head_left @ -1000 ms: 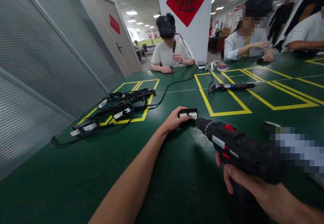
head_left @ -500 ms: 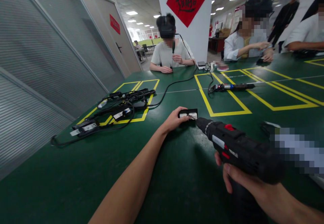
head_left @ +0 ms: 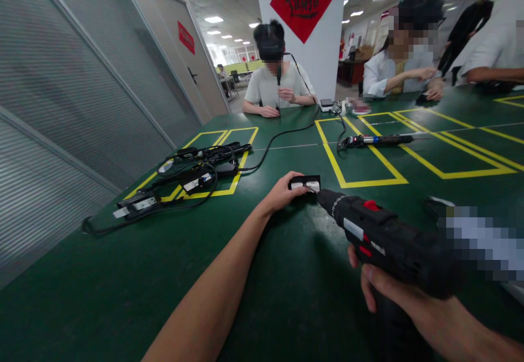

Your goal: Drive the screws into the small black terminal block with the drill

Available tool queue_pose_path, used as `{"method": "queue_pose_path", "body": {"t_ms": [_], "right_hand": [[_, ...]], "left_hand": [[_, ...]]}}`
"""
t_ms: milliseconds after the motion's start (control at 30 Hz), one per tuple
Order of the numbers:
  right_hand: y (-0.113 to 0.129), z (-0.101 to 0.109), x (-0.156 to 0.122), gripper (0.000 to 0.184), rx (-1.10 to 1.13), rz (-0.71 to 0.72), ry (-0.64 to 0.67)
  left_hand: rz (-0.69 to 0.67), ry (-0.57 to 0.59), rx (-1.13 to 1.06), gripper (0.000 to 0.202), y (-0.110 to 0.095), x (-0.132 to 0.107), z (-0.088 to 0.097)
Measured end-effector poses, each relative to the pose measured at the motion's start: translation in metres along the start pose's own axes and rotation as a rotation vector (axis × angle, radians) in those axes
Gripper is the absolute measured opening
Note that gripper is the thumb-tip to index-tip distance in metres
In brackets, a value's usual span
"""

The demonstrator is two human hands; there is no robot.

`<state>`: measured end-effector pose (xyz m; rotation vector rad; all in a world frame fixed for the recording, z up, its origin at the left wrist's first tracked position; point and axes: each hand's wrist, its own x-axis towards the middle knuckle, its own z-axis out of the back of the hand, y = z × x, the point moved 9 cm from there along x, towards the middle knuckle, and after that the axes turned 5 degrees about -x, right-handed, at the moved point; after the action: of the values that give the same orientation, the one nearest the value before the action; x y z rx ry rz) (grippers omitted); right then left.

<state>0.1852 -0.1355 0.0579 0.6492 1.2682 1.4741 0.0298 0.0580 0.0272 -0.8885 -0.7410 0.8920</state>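
My left hand (head_left: 286, 190) grips a small black box-shaped part (head_left: 314, 179) with a white face, holding it upright on the green table. In my right hand (head_left: 399, 288) is a black cordless drill (head_left: 380, 231) with red buttons, its handle wrapped by my fingers. The drill points left and away from me, and its thin bit meets the white face of the part near its right side. Whether the bit has entered a screw or a hole is too small to tell.
Black power adapters with cables (head_left: 196, 173) lie on the left, over yellow tape outlines. A dark pen-like tool (head_left: 380, 140) with a cable rests farther right. A blurred pale object (head_left: 483, 242) lies at right. Across the green table (head_left: 123, 296), co-workers sit; one holds a screwdriver (head_left: 279, 81).
Almost nothing differs: both hands, the part and the drill hold the same positions. The standing person in the far right background has shifted slightly.
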Motion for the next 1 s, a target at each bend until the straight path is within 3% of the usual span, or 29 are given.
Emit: {"method": "queue_pose_path", "body": {"t_ms": [167,1000], "right_hand": [[0.0022,-0.0019,0.0005,0.034,-0.017,0.005,0.016],[0.0023,0.0011,0.001,0.022,0.017,-0.004,-0.019]], "left_hand": [[0.002,0.0,-0.014,0.049,0.0009,-0.0007,-0.0012],[0.006,-0.002,-0.11,0.052,0.0062,-0.0007,-0.0028]]}}
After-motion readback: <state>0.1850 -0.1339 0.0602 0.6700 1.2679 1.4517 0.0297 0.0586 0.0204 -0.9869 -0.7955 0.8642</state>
